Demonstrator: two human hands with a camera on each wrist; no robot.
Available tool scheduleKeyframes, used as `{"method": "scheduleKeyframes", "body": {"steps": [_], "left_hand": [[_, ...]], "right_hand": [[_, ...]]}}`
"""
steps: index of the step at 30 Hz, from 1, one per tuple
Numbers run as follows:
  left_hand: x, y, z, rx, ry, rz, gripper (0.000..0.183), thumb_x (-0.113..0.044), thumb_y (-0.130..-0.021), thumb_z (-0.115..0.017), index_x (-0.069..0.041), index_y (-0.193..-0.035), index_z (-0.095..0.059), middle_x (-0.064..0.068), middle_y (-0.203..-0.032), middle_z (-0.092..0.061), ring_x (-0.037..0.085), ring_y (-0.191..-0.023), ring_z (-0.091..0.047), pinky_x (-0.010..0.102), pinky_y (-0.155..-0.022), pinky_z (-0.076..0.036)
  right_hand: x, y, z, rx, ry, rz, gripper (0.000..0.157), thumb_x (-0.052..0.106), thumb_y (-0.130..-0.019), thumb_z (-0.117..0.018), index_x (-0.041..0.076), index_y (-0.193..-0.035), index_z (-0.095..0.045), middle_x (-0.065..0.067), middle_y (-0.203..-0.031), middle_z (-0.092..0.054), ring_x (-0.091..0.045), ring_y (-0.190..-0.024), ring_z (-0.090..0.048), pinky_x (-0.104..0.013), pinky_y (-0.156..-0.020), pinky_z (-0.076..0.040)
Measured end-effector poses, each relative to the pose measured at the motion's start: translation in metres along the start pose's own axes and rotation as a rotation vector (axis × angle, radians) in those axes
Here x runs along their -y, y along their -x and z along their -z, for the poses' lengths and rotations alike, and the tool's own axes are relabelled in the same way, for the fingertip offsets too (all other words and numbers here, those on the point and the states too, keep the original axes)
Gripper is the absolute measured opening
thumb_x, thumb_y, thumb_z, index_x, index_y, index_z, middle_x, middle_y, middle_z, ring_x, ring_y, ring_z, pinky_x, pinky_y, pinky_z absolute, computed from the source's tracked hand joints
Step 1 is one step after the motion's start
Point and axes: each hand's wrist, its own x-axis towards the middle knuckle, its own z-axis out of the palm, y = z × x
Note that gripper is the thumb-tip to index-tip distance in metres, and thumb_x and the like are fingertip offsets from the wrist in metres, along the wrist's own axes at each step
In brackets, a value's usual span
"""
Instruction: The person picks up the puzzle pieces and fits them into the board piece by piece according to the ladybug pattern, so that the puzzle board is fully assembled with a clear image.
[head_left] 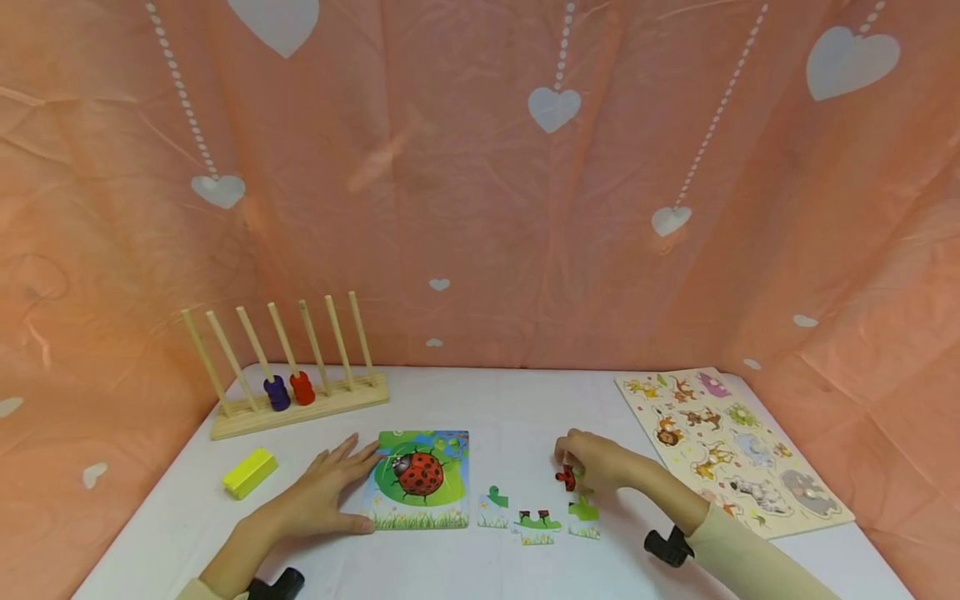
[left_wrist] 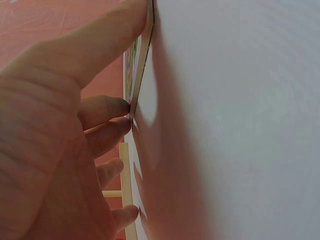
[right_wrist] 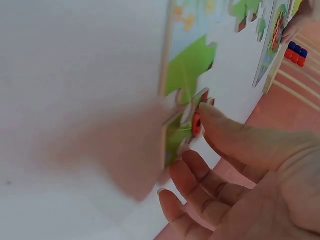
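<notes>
My left hand point(head_left: 318, 493) lies spread at the left edge of a square ladybug picture board point(head_left: 418, 473). Its thumb and fingertips touch the board's edge, as the left wrist view also shows. In my right hand point(head_left: 600, 460), thumb and fingers pinch a small green and red jigsaw piece point(right_wrist: 175, 137), tilted beside the bottom-right piece. On the table lie a bottom-left corner piece point(head_left: 493, 512), a bottom-middle piece point(head_left: 537, 533) with dark ladybug legs, and a bottom-right piece point(head_left: 585, 521) with green and grass. The fingers partly hide the held piece.
At the back left stands a wooden peg rack point(head_left: 315, 408) with purple and red beads on two pegs. A yellow block point(head_left: 250, 473) lies left of my left hand. An animal peg-puzzle board point(head_left: 750, 450) lies on the right. Behind the white table point(head_left: 495, 408) hangs an orange curtain point(head_left: 480, 208).
</notes>
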Motion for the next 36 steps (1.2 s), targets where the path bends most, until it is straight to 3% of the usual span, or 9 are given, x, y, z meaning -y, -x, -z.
{"method": "scheduleKeyframes", "body": {"steps": [8, 15, 36], "left_hand": [[0.0, 0.0001, -0.0008, -0.018, 0.0, -0.011, 0.098, -0.06, -0.075, -0.078, 0.004, -0.143, -0.049, 0.023, -0.154, -0.038, 0.056, -0.143, -0.016, 0.081, -0.102, -0.013], [-0.0002, -0.0006, -0.0006, -0.01, -0.011, -0.013, 0.099, -0.062, -0.075, -0.077, 0.004, -0.143, -0.049, 0.023, -0.155, -0.037, 0.056, -0.143, -0.016, 0.081, -0.102, -0.014], [0.0014, 0.0002, -0.0001, 0.004, 0.005, 0.003, 0.099, -0.063, -0.075, -0.075, 0.002, -0.145, -0.048, 0.021, -0.156, -0.035, 0.054, -0.144, -0.013, 0.081, -0.102, -0.012]], "right_hand": [[-0.0077, 0.0018, -0.0009, -0.006, -0.035, -0.019, 0.046, -0.026, -0.068, -0.064, 0.005, -0.102, -0.061, -0.002, -0.085, -0.045, -0.015, -0.076, -0.042, -0.029, -0.066, -0.039], [-0.0053, 0.0033, -0.0003, 0.003, -0.024, -0.035, 0.047, -0.016, -0.067, -0.081, 0.006, -0.103, -0.06, -0.002, -0.084, -0.046, -0.015, -0.075, -0.042, -0.028, -0.066, -0.04], [-0.0114, 0.0012, -0.0033, -0.076, 0.062, -0.029, 0.039, -0.008, -0.067, -0.084, 0.011, -0.093, -0.063, 0.005, -0.079, -0.053, -0.014, -0.077, -0.046, -0.032, -0.064, -0.041]]}}
